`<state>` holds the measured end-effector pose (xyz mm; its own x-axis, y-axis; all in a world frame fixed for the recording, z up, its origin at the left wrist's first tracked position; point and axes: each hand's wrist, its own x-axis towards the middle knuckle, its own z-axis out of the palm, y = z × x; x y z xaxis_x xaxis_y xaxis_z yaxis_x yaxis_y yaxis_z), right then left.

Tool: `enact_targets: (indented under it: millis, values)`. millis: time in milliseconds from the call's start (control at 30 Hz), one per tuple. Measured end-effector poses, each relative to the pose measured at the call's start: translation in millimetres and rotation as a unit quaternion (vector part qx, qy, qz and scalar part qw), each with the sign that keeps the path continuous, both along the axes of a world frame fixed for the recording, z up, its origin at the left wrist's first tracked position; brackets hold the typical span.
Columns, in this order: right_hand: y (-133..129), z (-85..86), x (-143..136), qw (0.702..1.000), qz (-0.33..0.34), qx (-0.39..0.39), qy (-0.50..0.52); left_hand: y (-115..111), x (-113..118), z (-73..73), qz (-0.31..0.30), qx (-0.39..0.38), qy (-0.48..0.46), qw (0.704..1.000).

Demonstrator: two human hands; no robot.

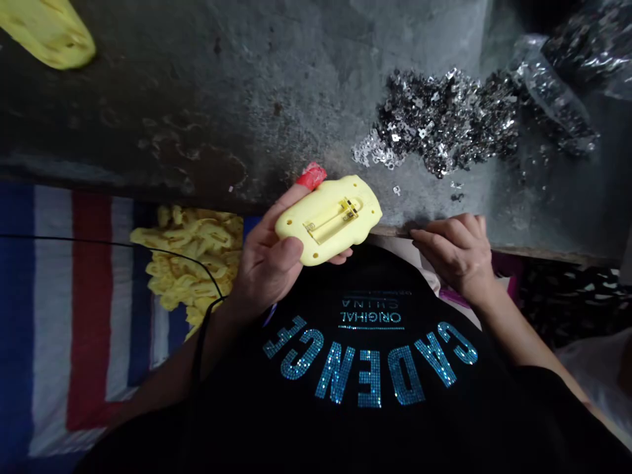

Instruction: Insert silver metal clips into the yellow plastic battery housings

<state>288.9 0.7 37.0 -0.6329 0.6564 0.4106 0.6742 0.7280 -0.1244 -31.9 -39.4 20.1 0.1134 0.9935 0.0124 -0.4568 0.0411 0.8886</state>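
My left hand (269, 253) is closed around a yellow plastic shell (340, 232), with the thumb on its near side and a red-wrapped fingertip behind it. The shell shows a rectangular battery compartment with small metal contacts, and several round holes. At the front edge of the metal table (296, 79) rests my right hand (457, 253), fingers curled and pressed together; anything in them is hidden. Beyond it lies a heap of small metal pieces (444, 122). A single metal piece (396, 190) sits apart, between the shell and the heap.
Another yellow shell (54, 33) lies at the table's far left. Below the edge, a pile of yellow parts (195, 257) rests on striped cloth (89, 296). A black cord (148, 249) crosses near my left wrist. Clear plastic bags (557, 99) are at the right.
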Motion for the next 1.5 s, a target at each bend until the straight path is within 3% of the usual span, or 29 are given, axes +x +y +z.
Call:
enact_targets:
  millis: [200, 400, 500, 567, 667, 733, 800, 967, 1100, 1500]
  values:
    - [6, 5.5, -3, 0.997, 0.003, -0.073, 0.017, -8, 7, 0.1, -0.018, -0.024, -0.003, 1.000]
    - [-1, 11.0, -6, 0.998, 0.000, -0.054, -0.044, -12, 8, -4.5, -0.050, -0.034, 0.000, 0.998]
    - [-4, 19.9, -8, 0.991, -0.019, -0.125, 0.052, -13, 10, -4.7, -0.069, -0.035, 0.006, 0.997]
    - [-1, 28.6, -13, 0.956, -0.049, -0.228, 0.180, -13, 12, -2.7, -0.086, -0.033, 0.005, 0.996]
    - [7, 39.2, -30, 0.877, -0.073, -0.337, 0.334, -12, 16, 3.0, -0.103, -0.021, -0.010, 0.994]
    - [14, 41.2, -44, 0.848, -0.062, -0.373, 0.372, -11, 19, 7.3, -0.111, -0.015, -0.018, 0.994]
    - [19, 39.2, -56, 0.838, -0.040, -0.391, 0.380, -11, 21, 10.5, -0.114, -0.009, -0.022, 0.993]
    - [20, 31.9, -60, 0.865, -0.031, -0.355, 0.353, -11, 24, 11.4, -0.095, 0.022, -0.011, 0.995]
    - [19, 35.5, -54, 0.894, -0.044, -0.319, 0.312, -10, 25, 8.4, -0.083, 0.037, -0.003, 0.996]
    - [35, 46.9, -59, 0.901, -0.009, -0.334, 0.277, -13, 11, -4.2, -0.128, 0.064, 0.076, 0.987]
